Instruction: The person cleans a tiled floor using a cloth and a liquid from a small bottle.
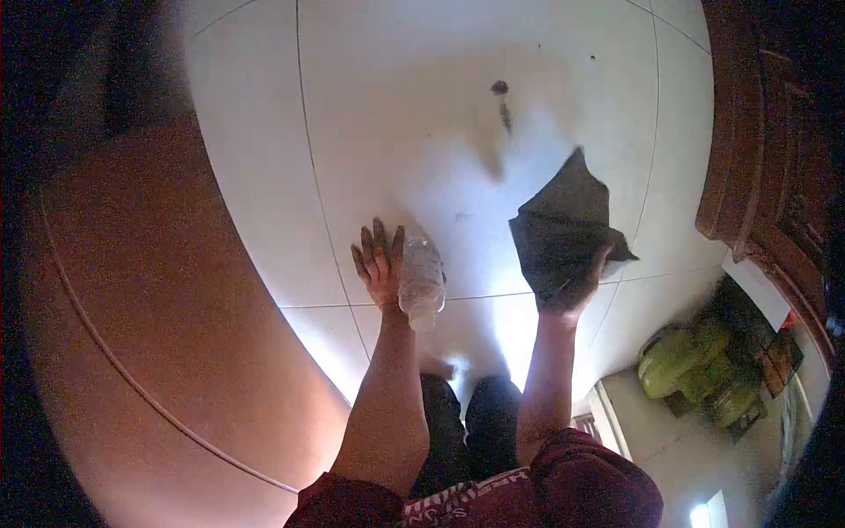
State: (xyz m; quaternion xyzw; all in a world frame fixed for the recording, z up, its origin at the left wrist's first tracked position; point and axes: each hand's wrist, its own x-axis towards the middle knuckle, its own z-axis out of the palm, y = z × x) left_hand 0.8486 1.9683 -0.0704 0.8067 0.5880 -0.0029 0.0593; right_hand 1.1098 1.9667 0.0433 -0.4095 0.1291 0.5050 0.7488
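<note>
Clear plastic water bottle (pixel 421 282) gripped in left hand (pixel 380 268), dark grey cloth (pixel 563 227) clutched in right hand (pixel 574 289); spilled water could slick the white floor tiles (pixel 396 114).

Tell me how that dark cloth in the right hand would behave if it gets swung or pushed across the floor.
The dark cloth is probably floppy: it hangs in loose folds from the right hand, one corner sticking up. It seems light, since a few fingers hold it. Pushed over the pale tiled floor, it would likely bunch up rather than slide flat.

Dim, fisheye-warped, glare on floor (pixel 493 326)
</note>
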